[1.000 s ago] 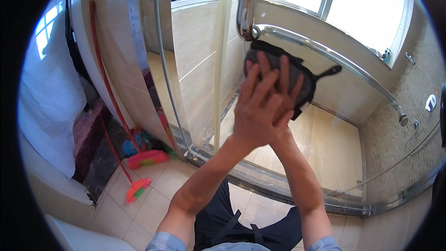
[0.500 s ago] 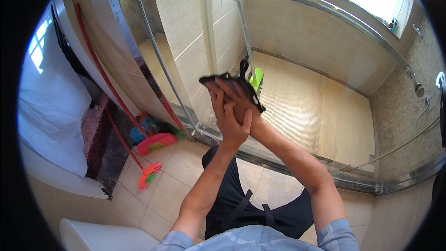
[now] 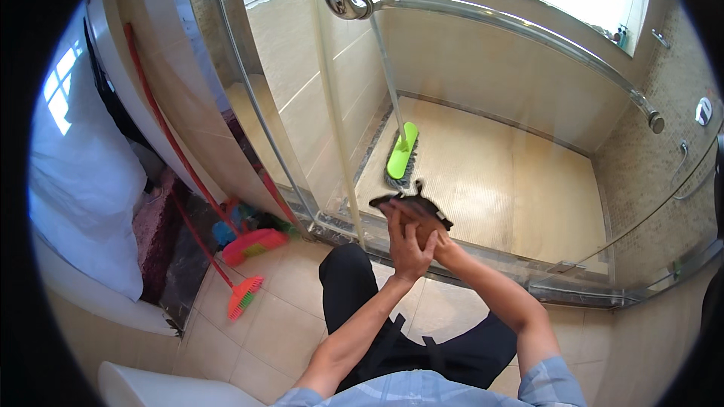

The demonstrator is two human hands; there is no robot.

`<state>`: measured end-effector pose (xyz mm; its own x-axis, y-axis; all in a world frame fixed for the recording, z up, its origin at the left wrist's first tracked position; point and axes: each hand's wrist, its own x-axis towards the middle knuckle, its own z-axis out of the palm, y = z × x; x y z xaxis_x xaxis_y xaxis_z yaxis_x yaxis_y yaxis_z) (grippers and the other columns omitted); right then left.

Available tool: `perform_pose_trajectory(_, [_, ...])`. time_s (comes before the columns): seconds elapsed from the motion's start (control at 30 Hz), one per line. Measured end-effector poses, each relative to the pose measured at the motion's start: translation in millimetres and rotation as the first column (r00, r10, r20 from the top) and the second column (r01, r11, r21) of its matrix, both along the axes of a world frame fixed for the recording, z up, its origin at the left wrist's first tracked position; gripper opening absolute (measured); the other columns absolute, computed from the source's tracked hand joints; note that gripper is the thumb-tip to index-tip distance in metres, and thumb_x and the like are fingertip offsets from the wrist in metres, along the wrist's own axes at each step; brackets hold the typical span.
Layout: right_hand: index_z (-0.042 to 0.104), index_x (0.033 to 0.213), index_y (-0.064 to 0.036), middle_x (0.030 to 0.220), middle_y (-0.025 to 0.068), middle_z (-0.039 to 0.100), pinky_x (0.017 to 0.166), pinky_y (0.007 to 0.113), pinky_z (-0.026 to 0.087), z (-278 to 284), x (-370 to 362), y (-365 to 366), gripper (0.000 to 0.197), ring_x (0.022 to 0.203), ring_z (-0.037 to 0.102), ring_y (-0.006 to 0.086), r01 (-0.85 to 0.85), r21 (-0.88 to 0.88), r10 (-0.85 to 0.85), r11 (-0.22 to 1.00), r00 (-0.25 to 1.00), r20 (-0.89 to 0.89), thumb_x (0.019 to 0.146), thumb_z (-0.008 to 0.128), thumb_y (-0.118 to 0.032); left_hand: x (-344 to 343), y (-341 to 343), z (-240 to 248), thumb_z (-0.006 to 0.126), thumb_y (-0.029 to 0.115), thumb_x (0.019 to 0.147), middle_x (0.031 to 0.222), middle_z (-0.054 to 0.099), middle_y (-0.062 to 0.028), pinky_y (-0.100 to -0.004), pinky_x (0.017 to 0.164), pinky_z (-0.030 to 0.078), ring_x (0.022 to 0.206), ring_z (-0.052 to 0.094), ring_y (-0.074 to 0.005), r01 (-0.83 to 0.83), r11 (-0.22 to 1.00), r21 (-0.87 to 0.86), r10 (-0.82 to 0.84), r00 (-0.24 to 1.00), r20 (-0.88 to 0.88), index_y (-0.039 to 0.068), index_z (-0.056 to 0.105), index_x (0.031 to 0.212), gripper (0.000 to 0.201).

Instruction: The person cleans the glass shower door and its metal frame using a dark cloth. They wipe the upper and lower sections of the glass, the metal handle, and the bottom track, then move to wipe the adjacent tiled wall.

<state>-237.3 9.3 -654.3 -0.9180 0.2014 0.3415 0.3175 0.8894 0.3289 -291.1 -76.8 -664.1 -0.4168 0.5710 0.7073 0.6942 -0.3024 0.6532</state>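
Observation:
A flat black item (image 3: 411, 202) with a small loop at its top is held out in front of me, above the shower's threshold. Its exact kind I cannot make out, and motion blurs it. My left hand (image 3: 411, 255) presses against it from the near side with its fingers pointing up. Close beside and partly behind it, my right hand (image 3: 437, 237) grips the same item. The two hands touch and overlap, so most of the right fingers are hidden.
A green-headed mop (image 3: 402, 152) stands inside the glass shower, below a metal rail (image 3: 520, 26). To the left are a red-handled broom (image 3: 253, 245), an orange brush (image 3: 244, 298) and a white sheet-like cloth (image 3: 87, 196). A white curved fixture (image 3: 158, 388) is at lower left.
Both hands have come down and slightly right with the black item, nearer my knees. The view has tilted a little, so more of the mop shows.

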Motion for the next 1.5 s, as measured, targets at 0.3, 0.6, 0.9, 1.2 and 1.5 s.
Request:
perform_pose_trajectory(0.3, [0.051,0.143,-0.0211,0.162,0.0007,0.031,0.096,0.072,0.036,219,-11,-10,0.052,0.149,0.026,0.0372,0.322,0.266,-0.138,0.909,0.834,-0.535,0.093,0.054,-0.032,-26,24,210,0.077,0.031,0.085,0.15,0.035,-0.0276,-0.052,0.108,0.037,0.136,0.038,-0.048,0.075,0.927,0.368,0.109,0.884,-0.454,0.002,0.059,0.111,0.043])
perform_pose_trajectory(0.6, [0.048,0.146,-0.0162,0.163,-0.0002,0.03,0.12,0.056,0.011,91,-40,-1,0.06,0.154,0.015,0.0249,0.19,0.43,-0.053,0.882,0.949,-0.311,0.088,0.049,-0.032,-47,20,63,0.076,0.043,0.085,0.155,0.034,-0.0233,-0.0652,0.108,0.033,0.139,0.034,-0.0493,-0.052,0.973,0.224,0.097,0.975,-0.198,0.008,0.061,0.12,0.051])
perform_pose_trajectory(0.9, [0.05,0.146,-0.0242,0.16,-0.0109,0.033,0.124,0.041,0.013,-50,84,1,0.059,0.151,0.019,0.0144,0.133,0.211,-0.099,0.968,0.981,-0.167,0.088,0.055,-0.035,46,-14,-43,0.083,0.027,0.079,0.152,0.034,-0.0243,-0.0498,0.113,0.033,0.142,0.031,-0.0456,0.175,0.957,-0.233,-0.203,0.974,-0.102,0.004,0.065,0.116,0.047])
perform_pose_trajectory(1.2, [0.051,0.143,-0.0292,0.16,-0.0104,0.033,0.104,0.063,0.03,107,73,-7,0.051,0.15,0.023,0.0272,0.541,0.243,-0.291,0.805,0.718,-0.633,0.094,0.056,-0.041,56,18,147,0.077,0.021,0.081,0.148,0.042,-0.0224,-0.0555,0.111,0.033,0.139,0.033,-0.0507,0.246,0.963,0.108,-0.166,0.861,-0.48,0.004,0.067,0.103,0.03])
perform_pose_trajectory(1.5, [0.046,0.148,-0.0285,0.162,-0.0109,0.029,0.113,0.057,0.025,8,62,-10,0.059,0.151,0.022,0.0181,0.344,0.284,-0.232,0.895,0.903,-0.361,0.09,0.054,-0.036,26,3,4,0.07,0.022,0.087,0.153,0.035,-0.0237,-0.0551,0.113,0.031,0.143,0.027,-0.0502,0.096,0.992,-0.077,-0.111,0.966,-0.234,0.004,0.06,0.118,0.037])
